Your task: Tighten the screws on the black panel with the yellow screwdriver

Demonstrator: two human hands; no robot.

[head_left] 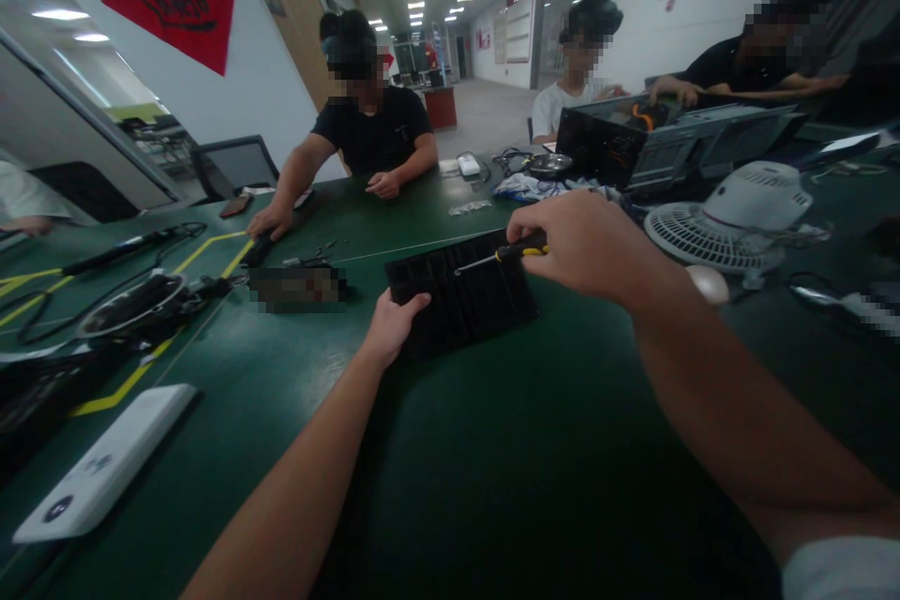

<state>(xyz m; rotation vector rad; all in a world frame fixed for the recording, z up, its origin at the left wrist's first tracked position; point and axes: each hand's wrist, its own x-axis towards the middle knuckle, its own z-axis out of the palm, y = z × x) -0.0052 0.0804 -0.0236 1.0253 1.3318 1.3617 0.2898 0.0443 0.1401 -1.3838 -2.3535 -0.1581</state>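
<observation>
Black and dull, a flat rectangular panel with straight raised ribs across its upper face (478, 314) sat at the centre of the scene, over a dark green tabletop (548, 450). It lay slightly askew, with its right end turned toward one o'clock; whether its underside rested fully on the table could not be told. On its upper face, near the middle, showed a small, pale round spot, too small to identify.

The left hand (392, 326) held the panel at its nine o'clock edge, the thumb pressed flat on top and the other fingers mostly hidden beneath or behind. The right hand (583, 244), at two o'clock, was curled with thumb and fingers pinching the black-and-yellow handle of a thin-shafted metal screwdriver (502, 253). The shaft sloped down toward nine o'clock, its tip at the pale spot; actual contact could not be made out.

Taking the panel as the dial's centre, a white fan with a slotted round guard (752, 211) lay at two o'clock, and a grey metal computer case with a black end (675, 150) stood farther off at one o'clock. A long white plastic box (105, 464) lay at eight o'clock, and a person in a black T-shirt (380, 131) sat at eleven.
</observation>
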